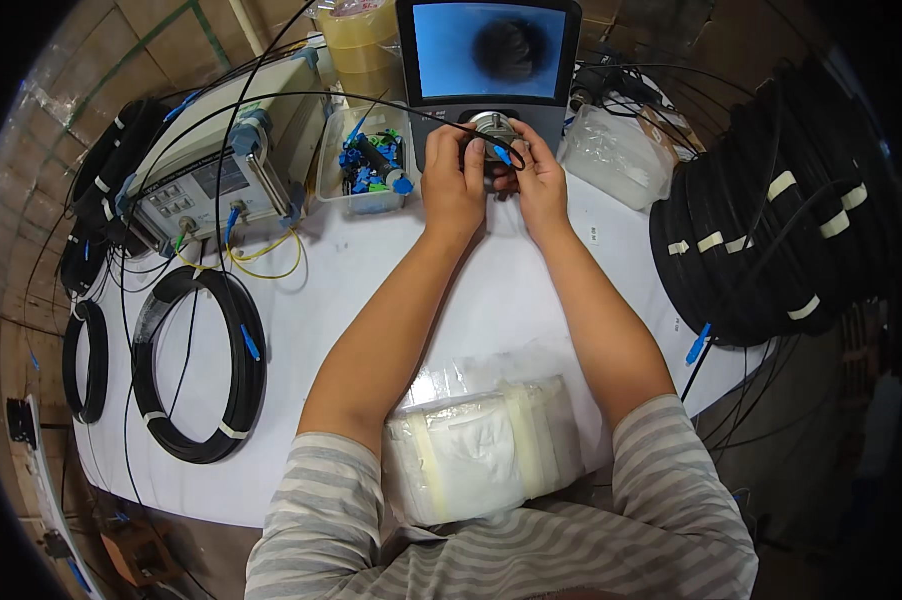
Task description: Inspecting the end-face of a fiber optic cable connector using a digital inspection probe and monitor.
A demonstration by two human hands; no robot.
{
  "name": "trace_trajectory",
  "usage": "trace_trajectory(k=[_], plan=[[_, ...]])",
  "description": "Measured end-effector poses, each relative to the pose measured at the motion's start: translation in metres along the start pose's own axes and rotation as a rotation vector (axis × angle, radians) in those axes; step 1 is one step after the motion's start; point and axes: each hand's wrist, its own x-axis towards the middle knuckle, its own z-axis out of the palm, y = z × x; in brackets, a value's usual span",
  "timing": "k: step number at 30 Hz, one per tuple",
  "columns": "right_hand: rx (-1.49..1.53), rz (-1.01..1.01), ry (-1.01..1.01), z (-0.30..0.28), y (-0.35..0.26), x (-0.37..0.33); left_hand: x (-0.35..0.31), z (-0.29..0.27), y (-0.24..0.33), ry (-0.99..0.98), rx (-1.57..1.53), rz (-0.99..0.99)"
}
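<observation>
Both hands meet at the round metal port (493, 126) on the front of a grey inspection device (488, 75), whose blue screen shows a dark round blur. My left hand (452, 184) grips the port's left side, where a thin black cable runs in. My right hand (536, 176) pinches a small blue connector (504, 154) at the port. Both forearms stretch out over the white table (371, 290).
A grey test instrument (216, 165) with yellow leads stands at the left, beside a clear tray of blue connectors (369, 165). Black cable coils (201, 365) lie at the left, and a big stack of coils (771, 220) at the right. A wrapped white packet (481, 445) lies close to me.
</observation>
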Motion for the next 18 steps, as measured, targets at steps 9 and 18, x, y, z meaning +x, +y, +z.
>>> trace_trajectory(k=[9, 18], plan=[[-0.027, -0.016, 0.002, 0.003, 0.002, -0.001, 0.001, -0.001, 0.003, -0.027, 0.013, 0.087], [-0.048, -0.057, 0.037, 0.001, 0.007, 0.000, 0.003, -0.002, 0.003, -0.023, -0.028, 0.072]])
